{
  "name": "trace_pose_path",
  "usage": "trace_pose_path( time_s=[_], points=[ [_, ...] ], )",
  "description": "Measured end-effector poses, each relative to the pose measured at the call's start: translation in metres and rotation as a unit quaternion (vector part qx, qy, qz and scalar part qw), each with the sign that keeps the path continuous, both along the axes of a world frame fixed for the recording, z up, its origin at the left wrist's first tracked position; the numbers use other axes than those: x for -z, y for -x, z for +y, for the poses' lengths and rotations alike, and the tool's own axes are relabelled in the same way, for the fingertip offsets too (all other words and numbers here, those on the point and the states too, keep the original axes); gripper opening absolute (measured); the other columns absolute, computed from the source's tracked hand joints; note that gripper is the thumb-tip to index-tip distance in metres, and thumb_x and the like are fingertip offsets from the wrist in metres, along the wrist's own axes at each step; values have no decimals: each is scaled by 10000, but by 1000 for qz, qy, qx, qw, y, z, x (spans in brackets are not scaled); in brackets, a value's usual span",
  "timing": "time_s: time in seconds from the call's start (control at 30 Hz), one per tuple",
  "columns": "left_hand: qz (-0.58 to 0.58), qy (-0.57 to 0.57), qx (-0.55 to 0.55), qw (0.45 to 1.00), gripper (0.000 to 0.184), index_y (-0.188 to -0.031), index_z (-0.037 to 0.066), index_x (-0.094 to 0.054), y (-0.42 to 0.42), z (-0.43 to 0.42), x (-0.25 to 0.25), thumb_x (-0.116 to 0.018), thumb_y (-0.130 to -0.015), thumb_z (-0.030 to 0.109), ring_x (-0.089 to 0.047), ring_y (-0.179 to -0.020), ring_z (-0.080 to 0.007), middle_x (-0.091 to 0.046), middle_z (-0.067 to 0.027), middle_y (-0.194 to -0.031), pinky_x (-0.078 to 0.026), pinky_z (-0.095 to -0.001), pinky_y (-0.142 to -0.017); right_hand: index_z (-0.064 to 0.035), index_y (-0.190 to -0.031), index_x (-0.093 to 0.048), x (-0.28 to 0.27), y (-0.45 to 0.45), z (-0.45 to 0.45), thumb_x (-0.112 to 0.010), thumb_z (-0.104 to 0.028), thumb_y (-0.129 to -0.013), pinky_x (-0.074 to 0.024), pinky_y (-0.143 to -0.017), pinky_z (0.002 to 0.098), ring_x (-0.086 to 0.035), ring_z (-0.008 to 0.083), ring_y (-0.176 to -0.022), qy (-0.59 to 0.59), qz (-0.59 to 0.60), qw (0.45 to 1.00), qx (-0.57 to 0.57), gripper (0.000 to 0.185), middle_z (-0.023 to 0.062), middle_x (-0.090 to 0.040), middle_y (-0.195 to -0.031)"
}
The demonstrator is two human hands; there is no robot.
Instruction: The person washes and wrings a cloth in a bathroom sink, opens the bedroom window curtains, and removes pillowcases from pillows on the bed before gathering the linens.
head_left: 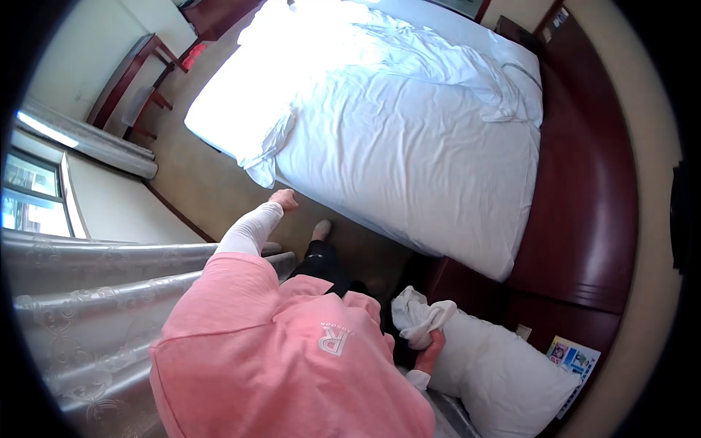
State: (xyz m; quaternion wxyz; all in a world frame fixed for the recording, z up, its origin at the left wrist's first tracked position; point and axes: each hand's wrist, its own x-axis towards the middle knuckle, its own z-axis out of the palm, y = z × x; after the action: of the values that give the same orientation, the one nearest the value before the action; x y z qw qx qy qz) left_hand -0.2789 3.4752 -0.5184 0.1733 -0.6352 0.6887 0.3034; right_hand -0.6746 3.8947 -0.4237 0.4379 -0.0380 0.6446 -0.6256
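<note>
My right hand [431,352], low at the right, is closed on a bunched white pillowcase [423,318] at one end of a white pillow [493,372]. The pillow lies beside my body, close to the dark wood panel. Part of the right hand is hidden by the cloth. My left hand [285,199] is stretched forward over the floor, close to the bed's near edge, with its fingers curled and nothing seen in them. In front of it a white sheet [409,153] covers the bed, wrinkled, with a corner of cloth hanging off the side.
A rumpled white cover [438,51] lies across the far part of the bed. The dark red headboard [584,197] runs along the right, with a printed card [573,358] near the pillow. Silver curtains [102,292] and a window [36,193] are at left; a wooden stand [135,77] stands beyond.
</note>
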Motion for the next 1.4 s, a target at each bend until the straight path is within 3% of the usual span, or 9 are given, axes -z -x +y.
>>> trace_pose_path(
  time_s=[0.13,0.33,0.5,0.53,0.67,0.83,1.03,1.23,1.4],
  points=[
    [178,82,-401,895,780,-1333,38,-398,-94,-34,4,-724,-703,362,-554,-1084,-285,-565,-173,-1175,-444,-332,-916,51,-1189,-522,-31,-24,-79,-536,-199,-745,-453,-868,341,-573,240,-991,25,16,996,-82,509,122,-578,-1102],
    [166,132,-576,789,1317,-1432,78,-93,-143,-116,13,-845,-452,533,-288,-1267,-426,-177,-237,-1430,-313,-499,-1017,-38,-1263,-468,-36,-86,-165,-502,-315,-791,-407,-958,402,-507,254,-1118,7,10,995,-102,548,102,-526,-1204],
    [127,79,-487,860,1190,-1350,10,-342,-181,-203,68,-719,-469,716,-259,-1253,-469,-418,-256,-1308,-282,-492,-1025,-40,-1295,-438,-58,-161,-252,-467,-315,-868,-410,-958,409,-495,261,-1136,-72,-51,994,-65,508,109,-511,-1231],
    [130,-52,-477,868,1131,-1326,-6,-368,-184,-222,63,-730,-492,666,-277,-1244,-464,-394,-269,-1319,-283,-488,-1022,-48,-1334,-399,-69,-178,-272,-460,-290,-908,-392,-990,430,-459,285,-1192,-126,-77,988,-41,494,129,-479,-1298],
    [213,221,-533,788,1000,-1320,-1,-349,-183,-243,118,-769,-515,419,-406,-1179,-353,-486,-292,-1181,-360,-375,-984,-13,-1355,-358,-81,-216,-328,-451,-315,-896,-348,-1032,447,-416,307,-1239,-134,-42,978,-152,557,149,-430,-1347],
    [226,28,-504,833,769,-1234,14,-484,-227,-246,108,-754,-539,204,-629,-909,-311,-644,-186,-974,-494,-363,-831,-46,-1180,-517,-84,-256,-405,-390,-342,-882,-453,-848,363,-568,207,-971,-15,32,974,-223,440,83,-572,-1060],
    [424,-70,-618,659,474,-1015,-24,-645,-316,-148,30,-751,-614,207,-637,-813,-206,-665,-132,-908,-519,-329,-717,-51,-1070,-540,-99,-274,-495,-409,-294,-891,-443,-796,330,-570,173,-872,100,27,972,-210,329,54,-580,-939],
    [669,-26,-693,267,370,-1093,-20,-579,-381,-9,-7,-651,-782,167,-607,-958,-225,-625,-132,-1037,-487,-341,-837,-61,-1014,-533,-105,-347,-593,-425,-282,-869,-435,-775,330,-554,174,-841,148,-14,947,-285,286,51,-563,-902],
    [672,68,-723,149,378,-1125,-20,-557,-433,33,-7,-616,-804,172,-602,-977,-233,-617,-134,-1063,-483,-352,-855,-69,-967,-527,-93,-455,-666,-438,-272,-851,-428,-757,330,-540,174,-814,151,-63,911,-379,251,48,-549,-871]
  ],
)
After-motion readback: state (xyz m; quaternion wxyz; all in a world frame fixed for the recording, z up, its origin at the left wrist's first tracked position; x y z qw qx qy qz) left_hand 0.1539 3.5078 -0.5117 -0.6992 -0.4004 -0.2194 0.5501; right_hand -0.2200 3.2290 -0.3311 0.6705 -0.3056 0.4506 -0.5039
